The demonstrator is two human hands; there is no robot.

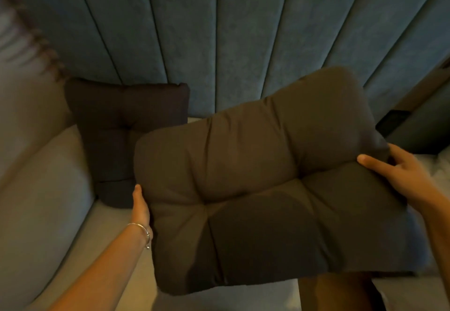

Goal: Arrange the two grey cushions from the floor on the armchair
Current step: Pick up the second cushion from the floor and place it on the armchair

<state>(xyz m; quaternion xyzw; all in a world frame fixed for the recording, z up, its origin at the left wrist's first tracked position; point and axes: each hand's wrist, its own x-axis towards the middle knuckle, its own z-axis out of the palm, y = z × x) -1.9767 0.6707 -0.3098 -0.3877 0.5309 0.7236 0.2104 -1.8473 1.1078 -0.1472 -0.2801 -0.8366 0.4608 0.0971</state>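
Observation:
A large tufted grey cushion [263, 184] fills the middle of the view, held up over the armchair seat. My left hand [140, 207] grips its left edge, and my right hand [399, 174] grips its right edge with the thumb on top. A second grey cushion [121, 125], darker in shadow, stands upright at the back left of the armchair, leaning against the backrest. The armchair's light grey armrest [41, 189] curves along the left. Most of the seat is hidden by the held cushion.
A blue-grey padded wall panel [219, 30] with vertical channels rises behind the armchair. A dark object [392, 121] lies on a ledge at the right. White fabric [443, 169] shows at the right edge.

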